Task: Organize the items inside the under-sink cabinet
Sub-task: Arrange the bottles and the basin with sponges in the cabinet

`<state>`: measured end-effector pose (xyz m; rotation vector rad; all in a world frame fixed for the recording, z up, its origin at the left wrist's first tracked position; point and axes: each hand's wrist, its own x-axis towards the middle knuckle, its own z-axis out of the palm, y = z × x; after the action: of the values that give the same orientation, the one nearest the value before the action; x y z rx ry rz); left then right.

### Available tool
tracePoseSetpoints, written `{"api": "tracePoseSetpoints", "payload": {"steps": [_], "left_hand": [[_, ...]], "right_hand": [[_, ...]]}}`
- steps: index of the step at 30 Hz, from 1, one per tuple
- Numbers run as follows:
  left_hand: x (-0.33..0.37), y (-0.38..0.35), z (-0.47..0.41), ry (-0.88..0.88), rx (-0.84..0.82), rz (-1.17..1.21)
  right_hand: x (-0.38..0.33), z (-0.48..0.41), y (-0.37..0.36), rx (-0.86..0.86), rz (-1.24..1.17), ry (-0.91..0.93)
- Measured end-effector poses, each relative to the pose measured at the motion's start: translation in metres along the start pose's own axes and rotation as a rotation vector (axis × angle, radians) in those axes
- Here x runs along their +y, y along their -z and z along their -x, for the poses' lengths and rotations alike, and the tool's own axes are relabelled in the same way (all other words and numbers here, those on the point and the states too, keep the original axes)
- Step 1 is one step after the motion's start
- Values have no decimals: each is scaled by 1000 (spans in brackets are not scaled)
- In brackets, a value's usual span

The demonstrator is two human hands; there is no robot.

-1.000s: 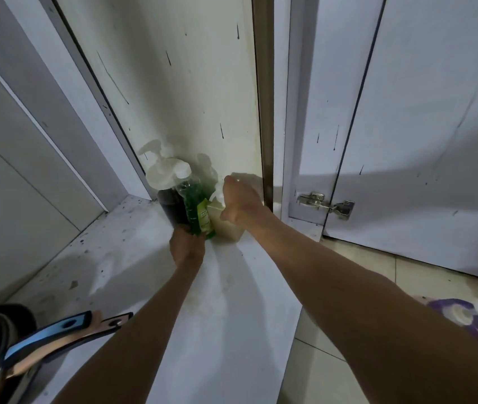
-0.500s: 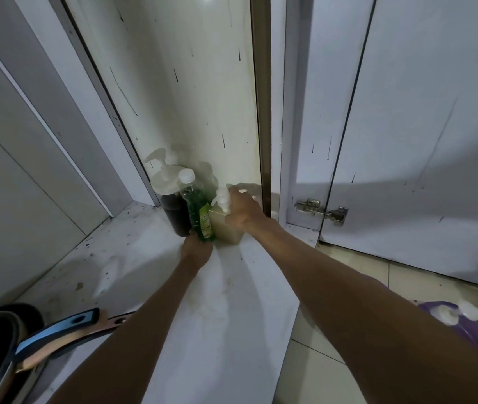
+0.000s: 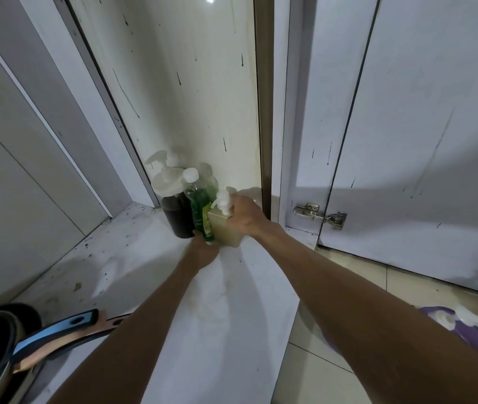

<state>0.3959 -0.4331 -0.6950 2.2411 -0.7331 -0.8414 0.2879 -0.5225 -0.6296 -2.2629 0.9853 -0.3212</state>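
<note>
Three bottles stand together in the cabinet's back right corner: a dark pump bottle (image 3: 175, 214) with a wide white top, a clear bottle of green liquid (image 3: 199, 205) with a white cap, and a square beige pump bottle (image 3: 224, 230). My left hand (image 3: 204, 252) grips the base of the green bottle from the front. My right hand (image 3: 245, 214) grips the top of the beige bottle beside its white pump. The fingers of both hands are partly hidden behind the bottles.
The white cabinet floor (image 3: 144, 272) is speckled with dirt. Pans with blue and copper handles (image 3: 54, 336) lie at the lower left. The open cabinet door (image 3: 406, 170) with a metal hinge (image 3: 319, 215) stands at right. A purple bottle (image 3: 465, 330) lies on the tiled floor.
The three bottles have stayed grouped in the corner with both hands on them. My left hand has shifted slightly right along the base of the green bottle. The camera has tilted a little.
</note>
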Motion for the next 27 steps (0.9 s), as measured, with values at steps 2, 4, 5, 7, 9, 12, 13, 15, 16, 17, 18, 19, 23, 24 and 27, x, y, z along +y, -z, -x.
{"api": "tracePoseSetpoints", "payload": {"steps": [2, 4, 5, 7, 9, 12, 13, 15, 16, 17, 18, 19, 23, 24, 27], "left_hand": [[-10, -5, 6, -85, -44, -213], [-14, -13, 22, -145, -91, -509], [-14, -19, 31, -180, -90, -663], [-11, -29, 51, -307, -73, -894], [-6, -36, 64, -438, -62, -1000], [12, -48, 80, -537, -131, -992], [23, -57, 86, -560, -158, -952], [47, -76, 100, -623, -193, -892], [60, -87, 106, -652, -202, -875], [72, -99, 111, -679, -212, -865], [89, -116, 119, -711, -224, -856], [103, -130, 125, -735, -237, -850], [157, -202, 158, -847, -297, -797], [166, -218, 165, -859, -309, -790], [191, -274, 188, -873, -376, -753]], "right_hand": [[4, 12, 3, -32, 65, 34], [17, 28, 6, -83, 168, 106], [26, 39, 10, -113, 227, 149], [49, 63, 20, -150, 356, 221], [77, 92, 37, -174, 493, 255], [125, 134, 74, -206, 637, 209], [142, 148, 91, -205, 667, 154], [172, 175, 125, -183, 683, 41], [186, 187, 142, -169, 677, -16], [198, 200, 156, -158, 672, -67], [212, 218, 175, -143, 677, -119], [223, 231, 187, -135, 682, -151], [265, 292, 233, -112, 712, -271], [273, 302, 240, -104, 725, -287], [300, 331, 265, -103, 776, -379]]}}
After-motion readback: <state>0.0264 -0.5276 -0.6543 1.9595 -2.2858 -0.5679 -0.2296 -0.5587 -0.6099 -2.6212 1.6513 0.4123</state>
